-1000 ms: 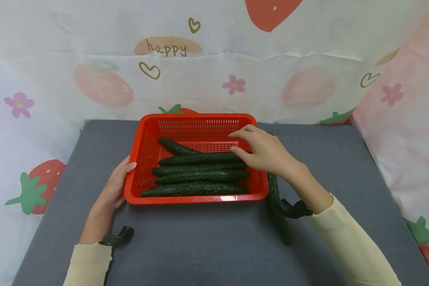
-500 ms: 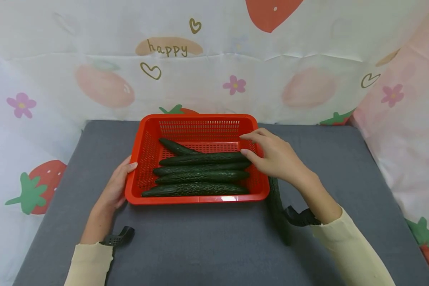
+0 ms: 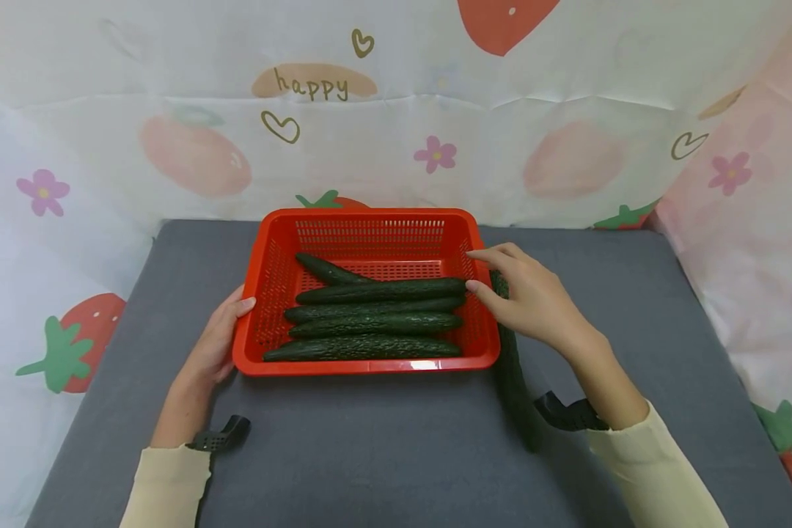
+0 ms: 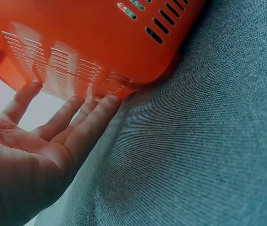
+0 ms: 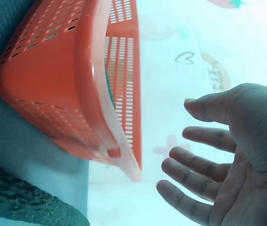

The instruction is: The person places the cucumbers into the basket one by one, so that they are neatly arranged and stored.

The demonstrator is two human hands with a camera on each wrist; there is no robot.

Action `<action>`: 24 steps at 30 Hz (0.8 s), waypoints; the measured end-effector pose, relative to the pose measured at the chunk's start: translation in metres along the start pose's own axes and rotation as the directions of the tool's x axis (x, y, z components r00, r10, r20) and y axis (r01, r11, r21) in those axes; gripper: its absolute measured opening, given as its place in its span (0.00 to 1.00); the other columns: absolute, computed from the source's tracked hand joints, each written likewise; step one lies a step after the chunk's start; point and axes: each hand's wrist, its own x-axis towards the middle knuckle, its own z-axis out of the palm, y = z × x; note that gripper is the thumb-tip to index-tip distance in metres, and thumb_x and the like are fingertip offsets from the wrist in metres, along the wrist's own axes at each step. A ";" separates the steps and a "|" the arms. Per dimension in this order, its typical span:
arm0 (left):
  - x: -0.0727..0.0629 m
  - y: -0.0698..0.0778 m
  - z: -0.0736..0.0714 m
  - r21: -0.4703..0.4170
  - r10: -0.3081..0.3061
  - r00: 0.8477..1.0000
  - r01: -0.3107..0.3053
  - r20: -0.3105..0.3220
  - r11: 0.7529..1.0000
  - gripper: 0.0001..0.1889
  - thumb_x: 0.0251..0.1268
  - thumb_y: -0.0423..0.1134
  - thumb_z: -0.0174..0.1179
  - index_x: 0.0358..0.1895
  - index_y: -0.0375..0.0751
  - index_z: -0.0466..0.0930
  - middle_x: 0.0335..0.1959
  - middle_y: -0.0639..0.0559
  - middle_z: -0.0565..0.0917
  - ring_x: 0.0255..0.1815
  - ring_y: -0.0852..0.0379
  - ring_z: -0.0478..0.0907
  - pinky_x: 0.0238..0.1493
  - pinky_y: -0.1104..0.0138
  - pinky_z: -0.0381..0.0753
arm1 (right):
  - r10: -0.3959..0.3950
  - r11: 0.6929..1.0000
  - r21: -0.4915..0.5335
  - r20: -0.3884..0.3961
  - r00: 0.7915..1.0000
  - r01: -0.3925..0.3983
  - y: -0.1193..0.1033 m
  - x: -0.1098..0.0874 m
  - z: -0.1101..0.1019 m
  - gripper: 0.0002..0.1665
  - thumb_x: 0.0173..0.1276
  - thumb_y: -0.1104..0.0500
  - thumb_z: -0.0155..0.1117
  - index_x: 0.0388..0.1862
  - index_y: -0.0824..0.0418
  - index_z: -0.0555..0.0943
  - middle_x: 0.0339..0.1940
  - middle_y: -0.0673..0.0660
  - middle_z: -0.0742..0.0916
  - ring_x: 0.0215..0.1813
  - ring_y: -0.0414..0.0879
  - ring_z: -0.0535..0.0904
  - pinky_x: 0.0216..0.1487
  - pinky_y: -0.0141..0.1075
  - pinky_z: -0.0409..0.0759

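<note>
A red plastic basket [image 3: 369,367] with slotted walls holds several dark green cucumbers [image 3: 376,347], most lying side by side across it and one slanting at the back. My left hand [image 3: 213,339] grips the basket's left end, thumb over the rim and fingers [image 4: 88,127] against the outer wall. Over the right rim hovers my right hand [image 3: 534,297], its fingers loosely spread and nothing in them; the right wrist view shows a gap between its fingertips and the basket wall [image 5: 44,80]. Another cucumber [image 3: 516,392] lies lengthwise on the table just outside the basket's right end, below the right hand.
A grey cloth [image 3: 369,455] covers the table. Behind it hangs a white backdrop [image 3: 488,110] printed with strawberries, flowers and hearts. Each wrist wears a black strap mount [image 3: 570,412].
My right hand has drawn back to the right, from above the basket's inside to its right rim, uncovering the cucumbers' right ends. The left hand and basket stay put.
</note>
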 end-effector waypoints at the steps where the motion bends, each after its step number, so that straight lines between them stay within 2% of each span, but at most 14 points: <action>1: 0.000 0.000 0.000 0.001 0.001 1.000 -0.001 0.003 1.000 0.24 0.88 0.43 0.40 0.79 0.44 0.59 0.54 0.55 0.86 0.49 0.63 0.89 0.48 0.68 0.90 | 0.008 1.000 0.003 -0.004 1.000 -0.008 0.002 -0.002 0.000 0.30 0.78 0.50 0.66 0.74 0.56 0.77 0.69 0.61 0.81 0.62 0.57 0.83 0.37 0.46 0.85; 5: 0.000 0.000 -0.001 0.009 0.005 1.000 -0.005 0.010 1.000 0.23 0.88 0.43 0.40 0.79 0.45 0.59 0.54 0.55 0.86 0.47 0.63 0.89 0.47 0.68 0.91 | 0.040 0.999 0.014 -0.018 0.999 -0.040 0.009 -0.008 -0.002 0.30 0.78 0.51 0.66 0.75 0.56 0.76 0.68 0.61 0.81 0.58 0.57 0.83 0.37 0.45 0.82; 10: -0.001 -0.001 -0.002 0.003 0.013 1.000 -0.014 0.018 1.000 0.23 0.88 0.42 0.39 0.78 0.46 0.60 0.54 0.56 0.87 0.47 0.63 0.89 0.47 0.68 0.91 | 0.062 0.998 0.026 -0.028 0.998 -0.061 0.016 -0.015 -0.004 0.30 0.78 0.52 0.66 0.75 0.58 0.75 0.68 0.62 0.81 0.58 0.59 0.82 0.47 0.54 0.85; 14: -0.001 -0.002 -0.002 -0.005 0.020 1.000 -0.020 0.021 1.000 0.24 0.88 0.42 0.39 0.80 0.45 0.59 0.55 0.56 0.86 0.49 0.63 0.89 0.49 0.68 0.90 | 0.080 0.996 0.032 -0.048 0.996 -0.078 0.021 -0.018 -0.003 0.30 0.78 0.53 0.66 0.75 0.59 0.76 0.67 0.64 0.81 0.59 0.62 0.83 0.51 0.58 0.85; 19: -0.001 -0.002 -0.002 -0.004 0.018 1.000 -0.018 0.010 1.000 0.24 0.88 0.42 0.40 0.80 0.45 0.59 0.56 0.55 0.86 0.50 0.64 0.88 0.50 0.68 0.90 | 0.116 0.993 0.036 -0.078 0.990 -0.113 0.025 -0.022 -0.002 0.28 0.78 0.53 0.65 0.73 0.58 0.77 0.67 0.64 0.82 0.56 0.63 0.84 0.51 0.60 0.84; 24: -0.001 -0.001 -0.001 -0.004 0.011 1.000 -0.011 0.008 1.000 0.24 0.88 0.43 0.41 0.79 0.45 0.59 0.56 0.55 0.86 0.50 0.63 0.88 0.49 0.68 0.90 | 0.153 0.988 0.031 -0.078 0.985 -0.151 0.030 -0.025 0.001 0.28 0.79 0.51 0.65 0.74 0.58 0.77 0.67 0.65 0.82 0.56 0.63 0.84 0.50 0.60 0.84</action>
